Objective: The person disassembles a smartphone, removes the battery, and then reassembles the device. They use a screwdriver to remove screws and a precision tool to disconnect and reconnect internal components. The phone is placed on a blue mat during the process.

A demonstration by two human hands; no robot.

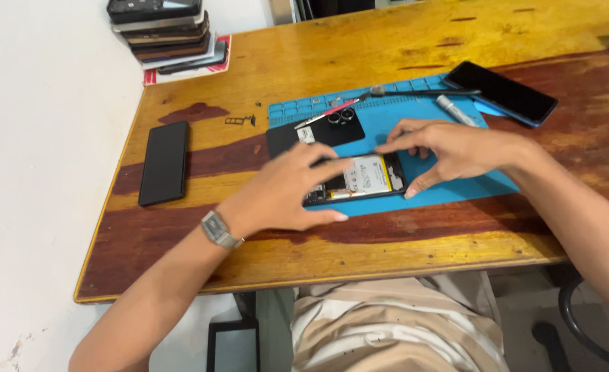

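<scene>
An opened phone with its white battery showing lies on a blue work mat. My left hand rests over the phone's left end, fingers spread across it. My right hand touches the phone's right end, index finger on the upper edge and thumb at the lower corner. The phone's black back cover with camera rings lies just behind it on the mat. A wristwatch sits on my left wrist.
On the wooden table, a black phone lies at the left and another dark phone at the back right. Tweezers, a thin tool and a grey pen lie on the mat. A stack of phones stands at the back left.
</scene>
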